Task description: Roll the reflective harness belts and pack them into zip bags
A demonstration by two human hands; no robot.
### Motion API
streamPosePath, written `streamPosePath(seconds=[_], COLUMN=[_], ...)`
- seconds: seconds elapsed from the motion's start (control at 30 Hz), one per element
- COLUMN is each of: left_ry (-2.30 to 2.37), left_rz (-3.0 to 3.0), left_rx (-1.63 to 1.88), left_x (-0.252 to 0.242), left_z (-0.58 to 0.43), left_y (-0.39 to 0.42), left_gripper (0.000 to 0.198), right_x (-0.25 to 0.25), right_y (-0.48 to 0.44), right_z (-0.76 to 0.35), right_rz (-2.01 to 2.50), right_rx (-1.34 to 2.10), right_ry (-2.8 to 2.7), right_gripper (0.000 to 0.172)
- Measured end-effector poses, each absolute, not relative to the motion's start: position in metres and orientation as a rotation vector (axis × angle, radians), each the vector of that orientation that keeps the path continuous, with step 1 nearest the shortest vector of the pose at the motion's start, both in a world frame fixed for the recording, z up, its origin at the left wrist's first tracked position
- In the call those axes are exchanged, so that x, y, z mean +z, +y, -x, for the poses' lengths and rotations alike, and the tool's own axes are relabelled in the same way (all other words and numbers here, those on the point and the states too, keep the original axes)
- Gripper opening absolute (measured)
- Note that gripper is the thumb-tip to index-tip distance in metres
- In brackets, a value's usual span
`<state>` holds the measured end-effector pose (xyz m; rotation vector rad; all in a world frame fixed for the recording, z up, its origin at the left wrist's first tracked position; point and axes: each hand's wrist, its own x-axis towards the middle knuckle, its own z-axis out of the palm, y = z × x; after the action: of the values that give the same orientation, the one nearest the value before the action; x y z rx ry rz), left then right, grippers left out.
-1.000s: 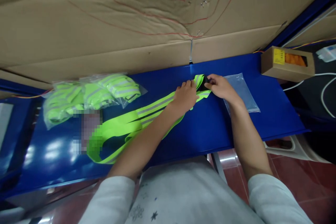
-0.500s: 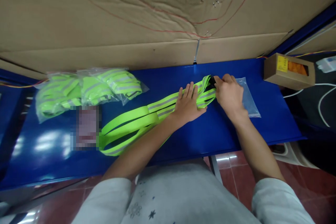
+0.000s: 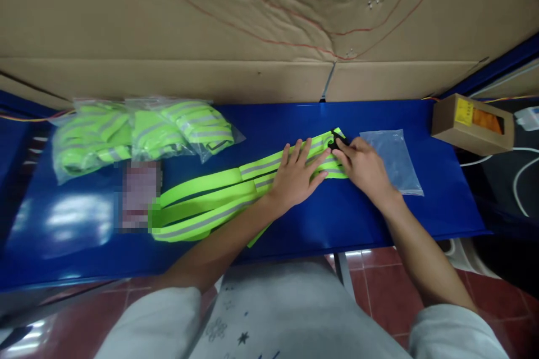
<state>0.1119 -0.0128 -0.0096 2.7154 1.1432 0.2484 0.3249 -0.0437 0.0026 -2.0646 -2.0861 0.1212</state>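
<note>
A neon-yellow reflective strap harness [image 3: 219,202] with grey stripes lies stretched along the blue table [image 3: 337,219]. My left hand [image 3: 295,176] rests flat on its straps with the fingers spread. At the harness's right end, my right hand [image 3: 364,165] has its fingers closed on a black buckle-like piece [image 3: 336,139]; its exact shape is partly covered by the fingers. Just right of that hand lies a flat clear plastic bag [image 3: 393,160]. The far left loops of the harness reach a blurred-out rectangular object [image 3: 138,193].
Several clear bags of folded neon straps [image 3: 160,129] lie at the back left. A small cardboard box [image 3: 471,123] with orange contents stands at the right end, near white cables [image 3: 520,179]. Cardboard sheeting [image 3: 189,78] walls off the back edge.
My right hand has come down and slightly left with the black piece, folding the strap ends flatter. More of the clear bag shows. My left hand stays on the straps; the view has shifted slightly.
</note>
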Motion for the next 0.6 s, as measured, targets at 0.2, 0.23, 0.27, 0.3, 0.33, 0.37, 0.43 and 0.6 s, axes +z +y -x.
streamPosePath(seconds=[0.2, 0.23, 0.27, 0.3, 0.33, 0.37, 0.43, 0.6], left_ry=[1.127, 1.124, 1.121, 1.119, 1.116, 1.108, 1.078, 1.01], left_rz=[-2.694, -2.691, -2.691, -2.692, -2.693, -2.697, -2.707, -2.714], left_rx=[0.258, 0.26, 0.264, 0.27, 0.278, 0.284, 0.28, 0.205], left_x=[-0.013, -0.013, -0.013, -0.014, -0.014, -0.014, -0.015, -0.014], left_z=[-0.11, -0.11, -0.11, -0.111, -0.112, -0.114, -0.119, -0.133], left_y=[-0.013, -0.013, -0.013, -0.014, -0.014, -0.015, -0.017, -0.023], left_gripper=[0.06, 0.06, 0.061, 0.062, 0.063, 0.065, 0.069, 0.072], right_x=[-0.006, -0.007, -0.007, -0.007, -0.006, -0.006, -0.004, 0.008], right_y=[-0.025, -0.022, -0.019, -0.016, -0.013, -0.011, -0.007, -0.007], right_z=[-0.349, -0.351, -0.352, -0.353, -0.355, -0.356, -0.359, -0.358], right_rz=[2.114, 2.133, 2.144, 2.146, 2.136, 2.114, 2.067, 2.082], right_rx=[0.287, 0.384, 0.485, 0.567, 0.628, 0.664, 0.657, 0.304], right_ry=[-1.871, -1.845, -1.801, -1.735, -1.66, -1.593, -1.499, -1.529], right_gripper=[0.055, 0.051, 0.048, 0.047, 0.047, 0.047, 0.043, 0.033])
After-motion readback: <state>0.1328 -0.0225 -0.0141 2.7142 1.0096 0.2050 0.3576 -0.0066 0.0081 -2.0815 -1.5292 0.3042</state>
